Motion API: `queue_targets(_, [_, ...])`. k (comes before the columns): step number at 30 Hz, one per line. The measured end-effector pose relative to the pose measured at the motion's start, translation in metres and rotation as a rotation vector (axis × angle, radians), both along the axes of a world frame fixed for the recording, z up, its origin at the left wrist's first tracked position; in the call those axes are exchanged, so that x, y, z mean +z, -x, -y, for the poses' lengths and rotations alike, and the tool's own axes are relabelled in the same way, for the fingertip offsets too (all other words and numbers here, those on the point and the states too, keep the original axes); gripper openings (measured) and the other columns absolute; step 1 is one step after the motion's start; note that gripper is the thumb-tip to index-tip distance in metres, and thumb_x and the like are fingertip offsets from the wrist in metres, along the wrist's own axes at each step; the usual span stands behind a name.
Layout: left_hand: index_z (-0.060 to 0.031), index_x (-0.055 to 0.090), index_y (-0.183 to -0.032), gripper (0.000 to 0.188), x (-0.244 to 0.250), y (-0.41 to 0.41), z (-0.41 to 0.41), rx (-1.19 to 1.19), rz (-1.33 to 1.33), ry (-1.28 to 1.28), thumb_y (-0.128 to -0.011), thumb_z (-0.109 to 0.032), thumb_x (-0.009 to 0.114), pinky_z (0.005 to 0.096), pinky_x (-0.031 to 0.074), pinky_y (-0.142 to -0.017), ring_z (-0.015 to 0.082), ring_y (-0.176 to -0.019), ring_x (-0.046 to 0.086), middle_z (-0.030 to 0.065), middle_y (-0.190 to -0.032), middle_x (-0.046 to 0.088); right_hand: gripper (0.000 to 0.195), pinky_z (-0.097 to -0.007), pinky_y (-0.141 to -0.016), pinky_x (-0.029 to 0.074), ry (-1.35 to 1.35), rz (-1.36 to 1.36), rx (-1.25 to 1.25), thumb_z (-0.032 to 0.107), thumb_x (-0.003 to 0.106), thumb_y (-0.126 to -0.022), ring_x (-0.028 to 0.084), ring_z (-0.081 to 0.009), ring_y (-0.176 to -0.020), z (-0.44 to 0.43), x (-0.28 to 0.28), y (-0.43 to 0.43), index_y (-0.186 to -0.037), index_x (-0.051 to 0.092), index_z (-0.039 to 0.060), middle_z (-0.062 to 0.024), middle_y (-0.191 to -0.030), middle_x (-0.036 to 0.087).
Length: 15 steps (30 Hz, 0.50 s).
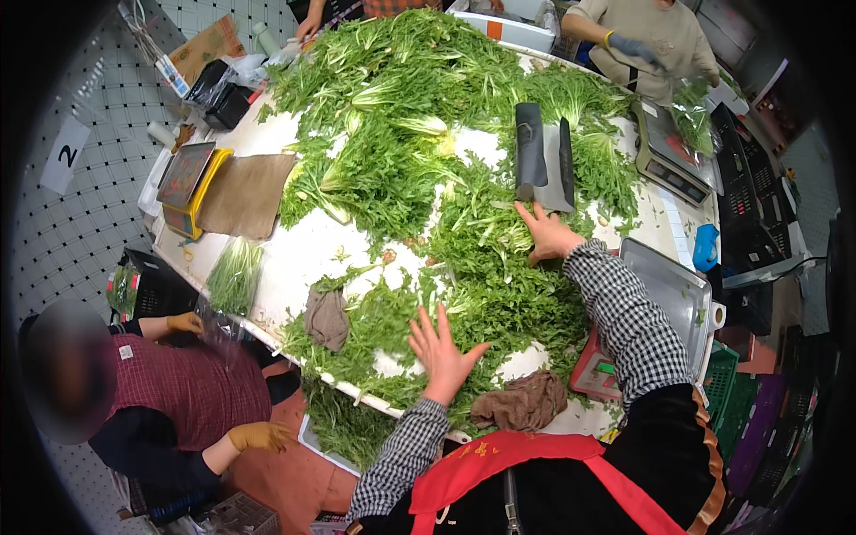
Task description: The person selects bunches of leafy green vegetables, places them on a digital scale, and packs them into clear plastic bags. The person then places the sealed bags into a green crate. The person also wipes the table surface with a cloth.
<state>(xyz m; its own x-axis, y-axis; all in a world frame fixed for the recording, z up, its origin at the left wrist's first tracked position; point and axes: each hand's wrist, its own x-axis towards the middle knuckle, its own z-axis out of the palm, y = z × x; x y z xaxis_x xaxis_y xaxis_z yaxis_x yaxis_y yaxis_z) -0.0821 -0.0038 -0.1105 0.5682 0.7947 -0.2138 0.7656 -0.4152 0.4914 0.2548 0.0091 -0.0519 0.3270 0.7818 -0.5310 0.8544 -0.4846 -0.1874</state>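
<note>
My left hand [438,353] reaches over the near part of a loose heap of serrated leafy greens [508,301], its fingers spread and nothing gripped. Farther right, my right hand [552,235] rests on or just above the same greens, also with spread fingers. Just beyond its fingertips lies a dark sheet with rolled edges [531,150]. Two crumpled brown cloths lie near the table edge: one cloth [521,402] to the right of my left wrist, another cloth [327,318] to the left of that hand. Whether my palms press on the leaves cannot be made out.
A large mound of greens [414,67] covers the far table. Scales stand at left [194,187], far right [675,154] and beside my right forearm [592,374], under a metal tray [669,287]. A gloved co-worker [194,381] is at left; another person [642,47] stands opposite.
</note>
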Motion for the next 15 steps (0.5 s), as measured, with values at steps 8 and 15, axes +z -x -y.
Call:
queue_targets(8, [-0.0126, 0.009, -0.163, 0.122, -0.005, -0.038, -0.001, 0.031, 0.416, 0.105, -0.076, -0.055, 0.084, 0.0627, 0.016, -0.120, 0.0517, -0.149, 0.016, 0.0319, -0.164, 0.006, 0.104, -0.0502, -0.100, 0.053, -0.267, 0.052, -0.103, 0.015, 0.079, -0.073, 0.056, -0.0498, -0.119, 0.044, -0.004, 0.064, -0.161, 0.023, 0.0178, -0.0318, -0.163, 0.016])
queue_targets(15, [-0.0077, 0.015, -0.161, 0.105, 0.017, 0.006, -0.014, 0.338, 0.695, 0.308, -0.082, -0.022, 0.083, 0.0545, 0.026, -0.122, 0.0395, -0.149, 0.025, 0.0239, -0.164, 0.018, 0.099, -0.0361, -0.081, 0.061, -0.316, -0.148, -0.009, 0.013, 0.076, -0.079, 0.063, -0.0390, -0.110, 0.043, 0.007, 0.171, -0.161, 0.021, 0.0086, -0.0409, -0.158, 0.015])
